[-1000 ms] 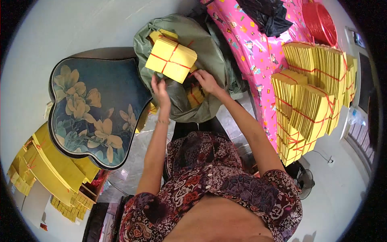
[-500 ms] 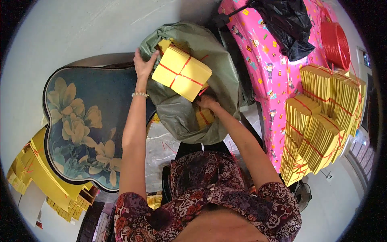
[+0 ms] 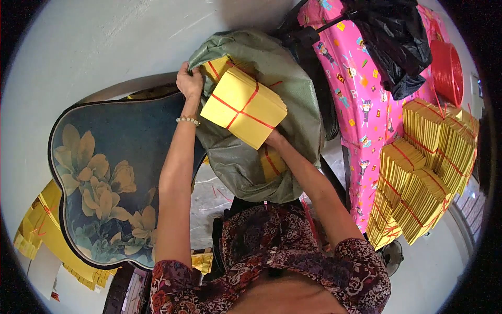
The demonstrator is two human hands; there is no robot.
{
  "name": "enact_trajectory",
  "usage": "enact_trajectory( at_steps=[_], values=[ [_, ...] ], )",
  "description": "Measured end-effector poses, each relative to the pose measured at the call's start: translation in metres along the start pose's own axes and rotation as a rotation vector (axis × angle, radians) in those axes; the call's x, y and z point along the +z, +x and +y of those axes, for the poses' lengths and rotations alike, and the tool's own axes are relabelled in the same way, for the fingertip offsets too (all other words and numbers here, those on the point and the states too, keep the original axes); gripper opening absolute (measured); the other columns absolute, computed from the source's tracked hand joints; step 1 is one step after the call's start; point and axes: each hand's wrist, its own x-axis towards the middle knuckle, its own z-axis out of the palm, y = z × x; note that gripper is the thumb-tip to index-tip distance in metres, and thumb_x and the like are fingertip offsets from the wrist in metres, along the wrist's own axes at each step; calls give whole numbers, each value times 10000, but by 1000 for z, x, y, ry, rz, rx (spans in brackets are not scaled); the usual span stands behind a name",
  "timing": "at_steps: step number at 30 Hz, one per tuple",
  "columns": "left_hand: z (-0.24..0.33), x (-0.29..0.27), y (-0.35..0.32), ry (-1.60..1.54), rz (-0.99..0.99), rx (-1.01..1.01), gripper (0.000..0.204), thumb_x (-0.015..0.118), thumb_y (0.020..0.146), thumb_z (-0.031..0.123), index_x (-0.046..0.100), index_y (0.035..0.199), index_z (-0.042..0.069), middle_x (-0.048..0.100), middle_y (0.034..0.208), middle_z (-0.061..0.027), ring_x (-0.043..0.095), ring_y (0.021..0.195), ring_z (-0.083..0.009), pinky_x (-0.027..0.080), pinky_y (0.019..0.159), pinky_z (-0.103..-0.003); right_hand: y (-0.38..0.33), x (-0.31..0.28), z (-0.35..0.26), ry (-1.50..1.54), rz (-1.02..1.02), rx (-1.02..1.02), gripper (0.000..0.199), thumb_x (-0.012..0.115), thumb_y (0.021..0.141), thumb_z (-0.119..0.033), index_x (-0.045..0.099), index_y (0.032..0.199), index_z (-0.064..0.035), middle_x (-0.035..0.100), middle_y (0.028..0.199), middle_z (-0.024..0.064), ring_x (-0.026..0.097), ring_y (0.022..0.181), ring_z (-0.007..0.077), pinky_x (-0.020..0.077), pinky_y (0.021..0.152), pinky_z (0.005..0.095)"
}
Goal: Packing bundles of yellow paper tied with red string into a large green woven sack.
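A green woven sack (image 3: 300, 118) stands wide at the mouth in front of me. My left hand (image 3: 190, 82) is closed on the sack's left rim. Inside the sack, a bundle of yellow paper (image 3: 244, 107) tied crosswise with red string lies tilted on top. My right hand (image 3: 274, 138) reaches into the sack at the bundle's lower right corner; its fingers are hidden beneath the bundle, so its grip does not show. More tied yellow bundles (image 3: 272, 162) show lower in the sack and by its far left rim.
On the left stands a dark blue flowered tabletop (image 3: 110, 172), with yellow paper (image 3: 57, 225) beyond it. To the right, a pink patterned table cover (image 3: 358, 125) bears stacked yellow bundles (image 3: 418, 193), a black plastic bag (image 3: 395, 49) and a red string roll (image 3: 447, 73).
My left hand has gone from spread fingers to a closed grip on the sack's rim. My right hand has slid further under the bundle. The whole view has shifted slightly.
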Motion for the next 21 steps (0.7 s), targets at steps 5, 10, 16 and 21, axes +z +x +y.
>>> enact_trajectory(
  at_steps=[5, 10, 16, 21],
  values=[
    [13, 0, 27, -157, 1, 101, 240, 612, 783, 142, 624, 1002, 45, 654, 875, -178, 643, 799, -298, 479, 704, -378, 49, -5, -11, 92, 38, -84, 632, 524, 827, -444, 391, 1331, -87, 410, 1349, 156, 385, 1246, 310, 310, 1033, 411],
    [2, -33, -9, -930, 4, -184, 285, 546, 897, 112, 534, 1152, -14, 621, 1037, -101, 592, 883, -141, 491, 727, -257, 59, -28, 7, 187, 87, -173, 639, 528, 824, -447, 387, 1336, -91, 394, 1366, 147, 368, 1262, 302, 300, 1040, 408],
    [-5, -86, -177, -529, -106, 70, 44, 555, 826, 22, 591, 802, 31, 598, 781, -39, 551, 748, -107, 447, 683, -233, 19, -57, -21, -169, 41, -72, 568, 589, 809, -336, 432, 1286, -72, 473, 1285, 162, 399, 1234, 305, 331, 1020, 395],
    [21, -18, -212, 200, -790, 233, 272, 524, 781, 148, 612, 1007, 24, 607, 980, -200, 577, 937, -358, 453, 843, -414, 19, -55, 2, -581, -128, 77, 533, 584, 809, -312, 459, 1265, -67, 466, 1301, 156, 424, 1206, 321, 350, 997, 406]
  ],
)
